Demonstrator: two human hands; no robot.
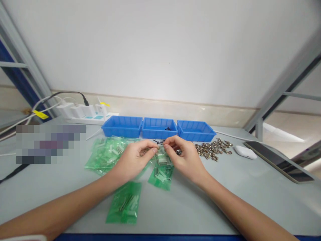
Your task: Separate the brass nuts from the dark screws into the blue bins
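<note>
Between my hands is a small green plastic bag point(161, 178) with screws and pale plugs inside. My left hand point(136, 155) pinches at its top with thumb and forefinger. Closed the same way, my right hand point(184, 155) pinches at the bag's top from the other side. The fingertips are close together, and the exact grip on the film is hard to see. Behind the fingers lie several dark screws point(158, 142). A heap of filled green bags point(104, 155) lies beside my left hand, and one more filled bag point(124, 202) lies nearer the front edge.
Three blue bins point(121, 126) stand in a row at the back; the middle one holds a few dark pieces. Right of my hands are loose metal fasteners point(213, 149), a white earbud case point(245, 152) and a phone point(278, 162). A power strip point(86, 115) with cables sits back left.
</note>
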